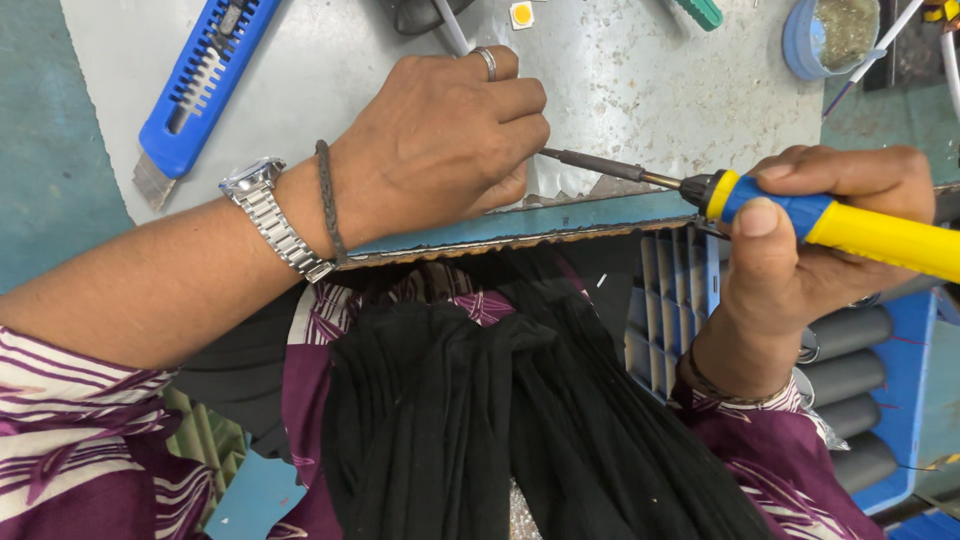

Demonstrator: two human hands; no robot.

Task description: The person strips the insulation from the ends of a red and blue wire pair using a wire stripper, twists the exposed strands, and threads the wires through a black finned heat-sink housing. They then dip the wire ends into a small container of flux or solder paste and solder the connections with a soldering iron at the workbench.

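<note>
Lap: black pleated cloth (500,420) hangs down over purple patterned clothing, nearest the camera.
Tray at right: a blue tray (905,400) holding dark grey cylinders (850,375) sits below the right wrist.
Bench edge: the front lip of the grey metal sheet (640,90) runs across the middle, with a blue strip along it.
Right hand: the right hand (800,250) is closed around the yellow-and-blue handle of a soldering iron (830,222), thumb on top of the blue collar. The iron lies nearly level, its dark shaft pointing left.
Iron tip: it ends at the fingers of the left hand; the exact contact spot is hidden.
Left hand: the left hand (440,140) rests curled on the sheet, fingers pinched together; what they grip is too small to tell. A ring, a metal watch (270,215) and a cord bracelet are worn.
Far left: a blue utility knife (195,90) lies on the sheet, blade out.
Far centre: a small square part with a yellow disc (521,14).
Far right: a blue round tin (830,35) with greyish contents.
</note>
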